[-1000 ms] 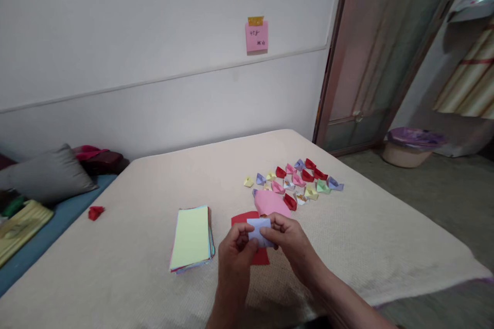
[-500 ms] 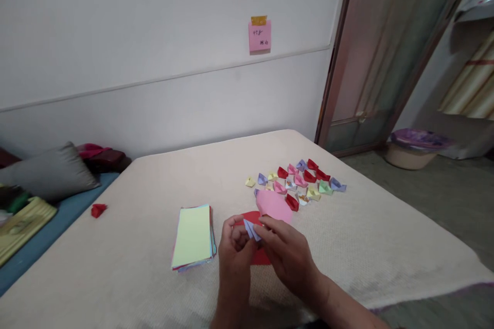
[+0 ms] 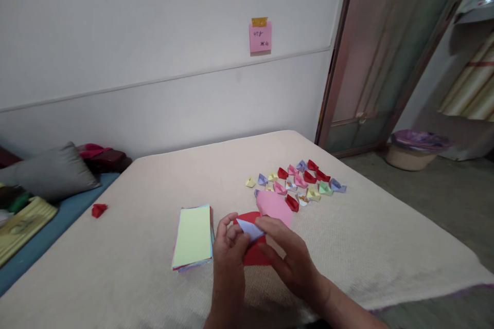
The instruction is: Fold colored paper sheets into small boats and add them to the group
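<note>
At the far left, a grey pillow (image 3: 50,172) lies beyond the left edge of the bed (image 3: 154,190). A red folded piece (image 3: 99,210) sits alone near that edge. A stack of coloured sheets (image 3: 193,236), pale yellow-green on top, lies left of the hands; its layers are slightly out of line, so a brush from the left forearm could shift them.

The left hand (image 3: 230,252) pinches a small violet paper (image 3: 250,229) between thumb and fingers, above a red sheet (image 3: 257,257) towards the bed's near edge. The right hand (image 3: 293,252) is loosely curved, its fingertips at the paper's right end and its thumb spread away. With only the left pinch clearly holding, the paper could slip or crease crookedly if the right fingers push unevenly.

A pink sheet (image 3: 275,206) lies just beyond the red one. Folded paper shapes (image 3: 300,181) cluster behind and to its right, reaching towards the bed's right edge; a nudge to the pink sheet could knock the nearest ones.

On the floor past the far right corner stands a bin (image 3: 407,158), a purple liner (image 3: 420,139) over its rim; whether it holds anything cannot be told.
</note>
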The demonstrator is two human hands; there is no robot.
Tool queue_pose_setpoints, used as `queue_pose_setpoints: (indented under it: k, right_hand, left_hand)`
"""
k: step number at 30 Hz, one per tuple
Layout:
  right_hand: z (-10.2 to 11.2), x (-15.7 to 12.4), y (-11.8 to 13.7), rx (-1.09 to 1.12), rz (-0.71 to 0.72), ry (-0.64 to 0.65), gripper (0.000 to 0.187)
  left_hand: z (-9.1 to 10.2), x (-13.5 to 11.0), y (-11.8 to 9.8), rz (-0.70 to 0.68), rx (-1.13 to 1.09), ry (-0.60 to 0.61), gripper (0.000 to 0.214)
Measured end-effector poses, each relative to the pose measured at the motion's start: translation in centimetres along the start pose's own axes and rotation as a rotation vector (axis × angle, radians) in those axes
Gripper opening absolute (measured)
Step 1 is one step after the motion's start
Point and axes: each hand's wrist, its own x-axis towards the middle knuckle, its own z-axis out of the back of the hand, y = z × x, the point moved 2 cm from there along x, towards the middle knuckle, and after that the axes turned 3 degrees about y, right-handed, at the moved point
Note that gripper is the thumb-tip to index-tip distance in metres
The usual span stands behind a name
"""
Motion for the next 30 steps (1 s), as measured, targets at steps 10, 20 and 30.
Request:
queue_pose_setpoints:
  k: [10,20,30]
  right_hand:
    - [0.0,1.1,-1.1,0.612,-0.616,-0.004,0.006]
    - [-0.1,1.1,-1.2,0.546,-0.584,-0.031,0.008]
    - [0.2,1.1,-0.2,0.493,-0.443,-0.026,0.013]
  left_hand:
    - [0.3,0.4,0.6,-0.069,0.170,0.035,0.033]
    - [0.3,0.2,0.5,-0.203,0.276,0.078,0.017]
    - [0.3,-0.1,0.7,-0.277,0.234,0.039,0.038]
